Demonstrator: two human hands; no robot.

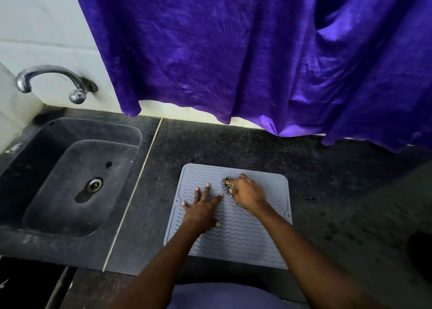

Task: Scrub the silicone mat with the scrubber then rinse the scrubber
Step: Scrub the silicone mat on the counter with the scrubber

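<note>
Scrubbing now: right hand (249, 193) clenches the scrubber (228, 185) on the silicone mat (236, 236), at its far half. Left hand (202, 206) lies flat and released just beside the scrubber, pinning the mat to the desk (339, 192); the sink (42, 236) for rinsing lies well off beyond the left hand.

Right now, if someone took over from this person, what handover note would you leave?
Left hand: flat on the mat, fingers spread, pinning it.
Right hand: grips the scrubber, pressed on the mat's far half.
Mat lies on the counter, right of the sink.
Done: scrubbing begun; how far, cannot tell.
To do: finish scrubbing, then rinse the scrubber under the tap.
</note>
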